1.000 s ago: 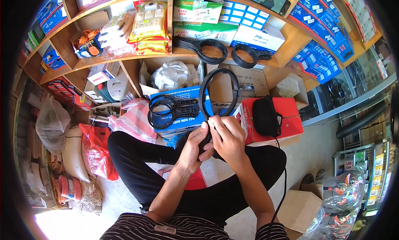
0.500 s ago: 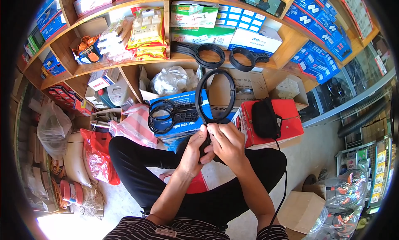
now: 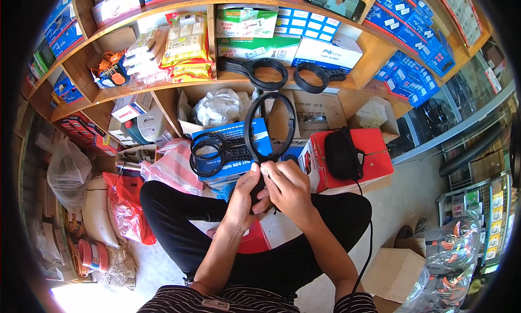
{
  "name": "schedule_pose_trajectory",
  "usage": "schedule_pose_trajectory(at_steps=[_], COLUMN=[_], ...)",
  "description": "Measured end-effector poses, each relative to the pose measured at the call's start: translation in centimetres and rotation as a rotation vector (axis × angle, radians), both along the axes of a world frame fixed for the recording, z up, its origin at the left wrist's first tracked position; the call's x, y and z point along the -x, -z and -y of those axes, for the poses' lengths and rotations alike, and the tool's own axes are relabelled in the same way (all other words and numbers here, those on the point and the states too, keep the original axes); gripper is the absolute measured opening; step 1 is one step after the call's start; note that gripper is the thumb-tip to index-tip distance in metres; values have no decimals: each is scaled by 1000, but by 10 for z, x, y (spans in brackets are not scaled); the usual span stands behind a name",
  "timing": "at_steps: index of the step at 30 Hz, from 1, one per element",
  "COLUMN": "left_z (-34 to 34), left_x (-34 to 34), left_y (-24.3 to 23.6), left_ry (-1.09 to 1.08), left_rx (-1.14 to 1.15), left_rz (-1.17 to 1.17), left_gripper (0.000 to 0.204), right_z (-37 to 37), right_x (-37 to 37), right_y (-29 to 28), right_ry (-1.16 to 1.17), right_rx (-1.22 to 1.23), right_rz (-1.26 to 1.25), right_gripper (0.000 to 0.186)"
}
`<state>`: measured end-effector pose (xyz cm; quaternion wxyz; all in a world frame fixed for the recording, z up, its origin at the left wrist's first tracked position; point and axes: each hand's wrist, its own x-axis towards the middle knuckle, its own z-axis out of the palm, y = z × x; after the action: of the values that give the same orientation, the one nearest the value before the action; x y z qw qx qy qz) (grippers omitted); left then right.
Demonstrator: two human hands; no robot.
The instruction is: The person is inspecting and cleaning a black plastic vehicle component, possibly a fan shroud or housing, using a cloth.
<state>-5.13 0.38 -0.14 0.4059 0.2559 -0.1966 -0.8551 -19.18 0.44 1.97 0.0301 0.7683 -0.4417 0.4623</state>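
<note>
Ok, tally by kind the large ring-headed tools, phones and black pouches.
Large black ring-headed tools: 3 (1 in the fingers, 2 on the shelf)
Phone: 1
Black pouch: 1
Total: 5
Smaller ring-headed tools on the blue box overlap, so left uncounted.

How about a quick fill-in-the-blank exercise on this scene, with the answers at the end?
1. The left grip and right grip both hold one black tool, whose far end is shaped like a ____.
2. The black pack lies on a box that is mainly ____.
3. The person's trousers are ____ in colour.

Missing words: ring; red; black.
</note>
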Motion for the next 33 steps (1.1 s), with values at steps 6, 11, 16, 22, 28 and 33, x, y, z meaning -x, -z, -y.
schedule_pose_trajectory(at_steps=[6, 11, 16, 22, 28, 33], left_z=[6, -2, -7, -4, 0, 2], left_x=[-6, 8, 12, 5, 0, 0], left_y=[10, -1, -5, -1, 1, -2], left_ry=[-68, -6, 38, 28, -28, -67], left_rx=[9, -23, 10, -7, -33, -28], left_rz=[33, -52, -3, 5, -22, 19], left_gripper=[45, 40, 40, 44, 46, 45], right_z=[0, 3, 4, -1, -6, -6], right_x=[1, 9, 9, 6, 2, 5], right_y=[12, 4, 2, 2, 5, 8], right_ry=[-139, -32, 47, 18, -28, -100], right_rx=[-90, 45, 137, 7, -54, -98], right_rz=[-11, -45, -7, 3, 4, -22], right_gripper=[36, 38, 37, 32, 32, 41])
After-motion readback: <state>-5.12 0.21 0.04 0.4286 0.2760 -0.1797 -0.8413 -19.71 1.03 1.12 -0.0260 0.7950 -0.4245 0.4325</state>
